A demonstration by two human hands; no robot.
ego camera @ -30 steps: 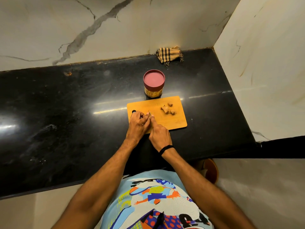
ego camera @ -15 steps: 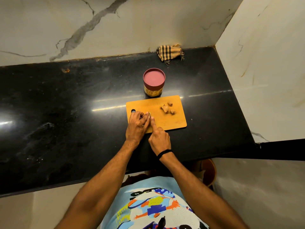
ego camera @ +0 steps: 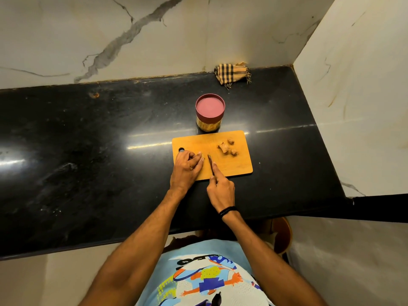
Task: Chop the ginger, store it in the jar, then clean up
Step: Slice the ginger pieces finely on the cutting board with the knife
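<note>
Though near ginger [ego camera: 227,147], knife [ego camera: 210,165] apart.

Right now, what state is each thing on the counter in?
jar: upright, red lid on.
cutting board: flat on the counter.
ginger pieces: loose chunks on the board's right part.
knife: gripped by the right hand, blade over the board.
left hand: fingers curled on the board's left part; contents hidden.
checked cloth: crumpled at the counter's back edge.

Warm, dim indoor light falls across a polished black counter [ego camera: 88,133], which throws back bright streaks of glare; wide-angle distortion bends its edges, and the frame is sharp at centre.
</note>
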